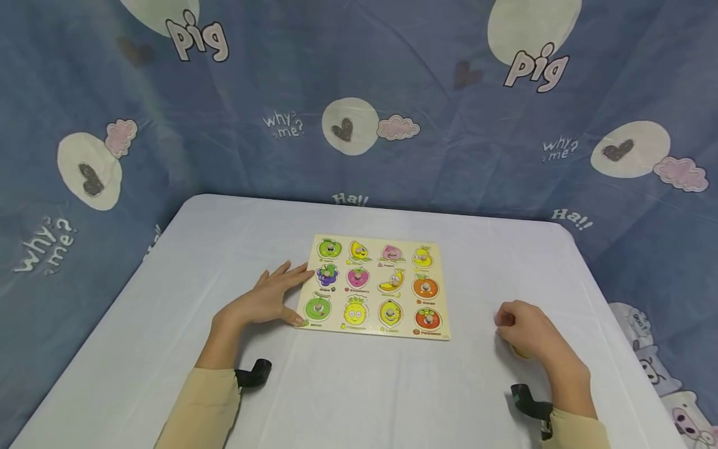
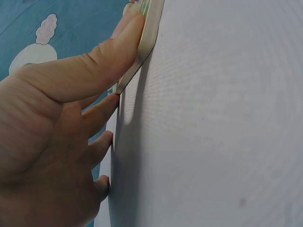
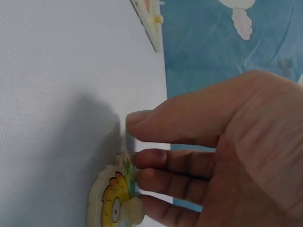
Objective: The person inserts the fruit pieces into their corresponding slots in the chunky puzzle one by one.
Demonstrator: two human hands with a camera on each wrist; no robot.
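Note:
A wooden fruit puzzle board [image 1: 408, 312] lies on the white table, its fruit pictures in rows and most of them bearing knobs. My left hand [image 1: 260, 302] is at the board's left side, fingers spread; its thumb [image 2: 109, 61] rests on the near left corner and other fingertips are by the edge. To the right of the board, my right hand [image 1: 530, 330] hovers low with loosely bent fingers. Below those fingers is a yellow pineapple puzzle piece [image 3: 111, 203] with green leaves and a pale knob [image 3: 135, 210]. Thumb and fingertips stand apart, pinching nothing.
The white-covered table [image 1: 359, 399] has rounded far corners. Behind it hangs a blue printed curtain [image 1: 280, 75]. Each wrist carries a black camera mount, one by the left sleeve [image 1: 202, 399] and one by the right sleeve [image 1: 578, 430].

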